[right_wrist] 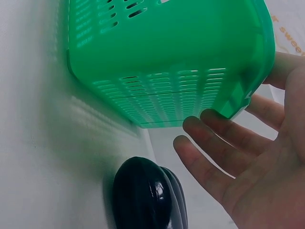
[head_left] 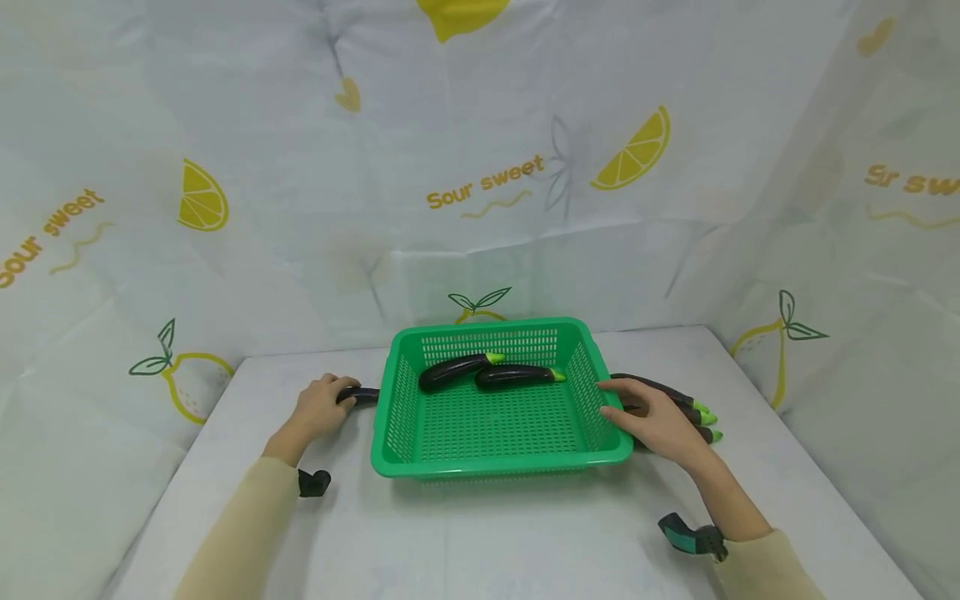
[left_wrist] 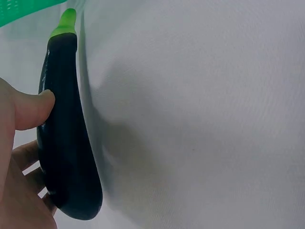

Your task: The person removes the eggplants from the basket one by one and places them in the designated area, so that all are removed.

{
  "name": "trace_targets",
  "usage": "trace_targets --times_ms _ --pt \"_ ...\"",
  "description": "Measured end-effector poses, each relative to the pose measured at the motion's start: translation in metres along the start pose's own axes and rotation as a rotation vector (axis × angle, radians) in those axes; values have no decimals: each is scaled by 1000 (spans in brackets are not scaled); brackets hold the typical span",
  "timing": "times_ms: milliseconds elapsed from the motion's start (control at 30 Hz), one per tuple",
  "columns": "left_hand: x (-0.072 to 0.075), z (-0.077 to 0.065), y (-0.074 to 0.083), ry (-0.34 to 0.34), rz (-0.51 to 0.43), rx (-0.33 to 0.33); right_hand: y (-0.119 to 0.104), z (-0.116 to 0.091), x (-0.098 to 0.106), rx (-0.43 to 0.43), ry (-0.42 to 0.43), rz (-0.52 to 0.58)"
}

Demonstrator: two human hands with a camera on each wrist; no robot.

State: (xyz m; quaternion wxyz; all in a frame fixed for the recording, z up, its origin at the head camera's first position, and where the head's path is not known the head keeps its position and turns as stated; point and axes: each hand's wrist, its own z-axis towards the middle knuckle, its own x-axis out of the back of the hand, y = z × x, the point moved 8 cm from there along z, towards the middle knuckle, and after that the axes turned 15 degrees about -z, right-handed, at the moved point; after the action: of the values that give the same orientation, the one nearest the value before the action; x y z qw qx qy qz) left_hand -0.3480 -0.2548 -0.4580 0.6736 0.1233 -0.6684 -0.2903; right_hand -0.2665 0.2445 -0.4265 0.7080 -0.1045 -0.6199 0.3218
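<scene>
My left hand (head_left: 318,407) grips a dark eggplant (left_wrist: 69,129) with a green stem end, thumb on one side and fingers curled along the other. This eggplant lies left of the green plastic basket (head_left: 502,468), its stem end toward it. At the basket's right rim is my right hand (head_left: 660,421), fingers fairly straight and spread. In the right wrist view, some fingertips (right_wrist: 193,124) are close to the outer wall, while the thumb side is partly hidden behind the rim. Two eggplants, a left one (head_left: 453,371) and a right one (head_left: 517,376), lie inside at the back.
Several more eggplants (head_left: 701,414) lie together right of the basket, partly covered by my right hand. A white cloth with lemon prints (head_left: 480,200) hangs behind and along the sides. White cloth also covers the table (head_left: 450,542).
</scene>
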Motion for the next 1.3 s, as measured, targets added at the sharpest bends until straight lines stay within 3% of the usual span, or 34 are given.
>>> trace_targets --times_ms 333,533,967,1300 --pt "-4 0 1 13 -10 -20 -2 0 0 5 2 16" --pt "5 0 9 61 -39 -38 -2 0 0 7 -1 17" --pt "38 -5 51 232 -51 -115 -2 0 0 20 -1 23" --pt "47 -9 91 244 -95 -168 -5 0 3 26 0 35"
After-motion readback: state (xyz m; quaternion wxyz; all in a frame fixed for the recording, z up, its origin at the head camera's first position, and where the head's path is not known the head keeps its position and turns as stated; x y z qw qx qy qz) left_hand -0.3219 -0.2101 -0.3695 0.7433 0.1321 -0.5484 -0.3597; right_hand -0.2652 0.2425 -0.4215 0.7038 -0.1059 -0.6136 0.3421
